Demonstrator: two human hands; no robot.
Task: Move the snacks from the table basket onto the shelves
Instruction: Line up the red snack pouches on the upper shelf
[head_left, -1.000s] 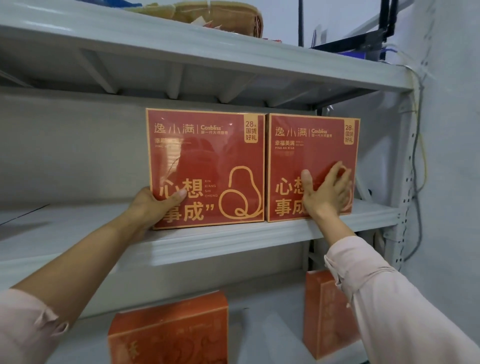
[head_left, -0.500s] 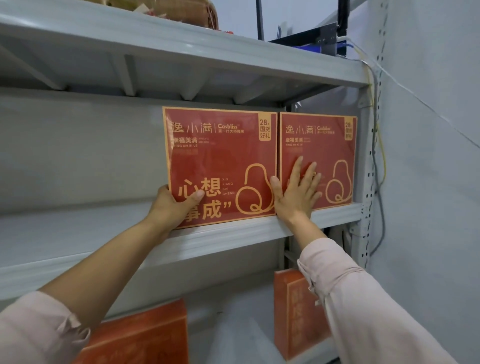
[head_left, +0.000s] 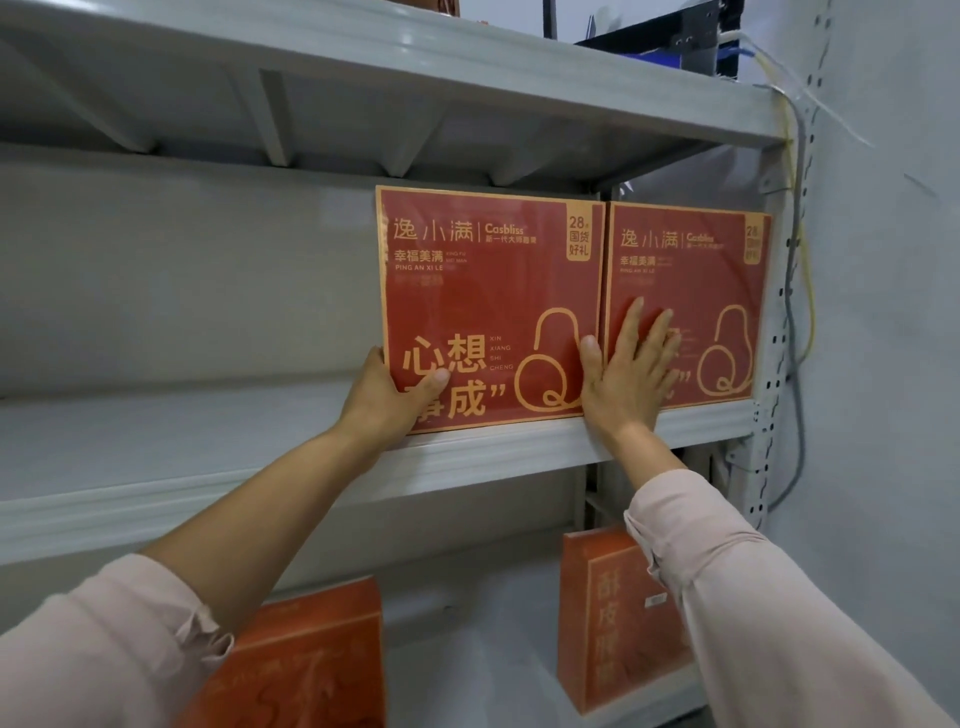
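Note:
Two red snack boxes with gold lettering stand upright side by side on the grey middle shelf (head_left: 493, 457). My left hand (head_left: 387, 400) grips the lower left corner of the left box (head_left: 483, 291), thumb across its front. My right hand (head_left: 628, 374) lies flat with straight fingers on the front of the right box (head_left: 696, 280), its thumb over the seam between the two boxes. The table basket is out of view.
Two orange boxes stand on the shelf below, one at the left (head_left: 306, 654) and one at the right (head_left: 613, 613). A perforated shelf post (head_left: 774, 322) with cables (head_left: 805, 291) runs along the right wall. The upper shelf (head_left: 415, 57) hangs close over the boxes.
My right hand has slid left across the right box toward the seam. The left hand keeps its grip on the left box, which now stands closer to the right one.

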